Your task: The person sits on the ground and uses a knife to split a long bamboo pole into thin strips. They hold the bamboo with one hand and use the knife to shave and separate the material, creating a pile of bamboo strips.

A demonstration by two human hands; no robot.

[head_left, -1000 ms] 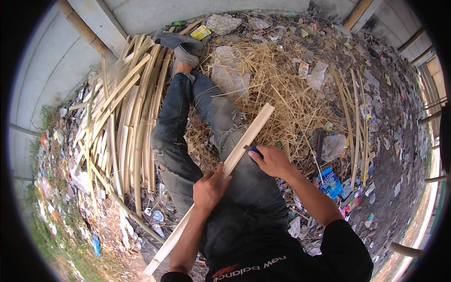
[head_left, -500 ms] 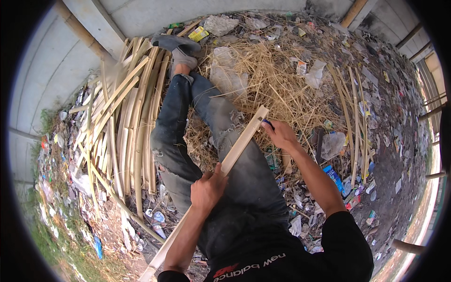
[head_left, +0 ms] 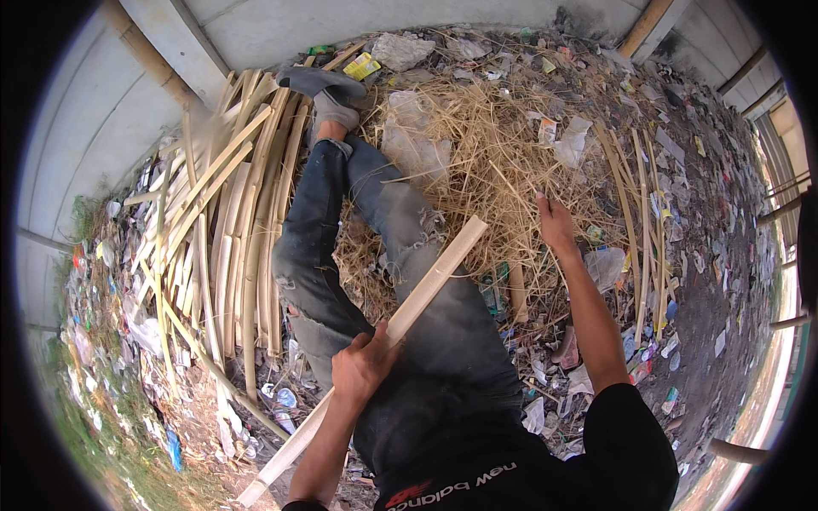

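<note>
My left hand [head_left: 362,366] is wrapped round a long split bamboo strip [head_left: 434,281]. The pale strip slants across my thigh, its upper end just past my leg, its lower end beyond my left forearm. Away from the strip, over the straw-like shavings, is my right hand [head_left: 557,225] with its fingers curled together. Whatever it holds is hidden; the dark blue handle seen in it earlier does not show now. My legs in torn jeans [head_left: 311,247] stretch forward under the strip.
Many split bamboo strips [head_left: 243,230] are piled left of my legs. Several more strips [head_left: 643,230] lie at the right. Bamboo shavings [head_left: 490,136] and scattered litter cover the ground ahead. A grey wall [head_left: 409,17] runs along the far side.
My right hand has moved off the strip's upper end, outward to the right and slightly forward. My left hand and the strip have shifted slightly toward me.
</note>
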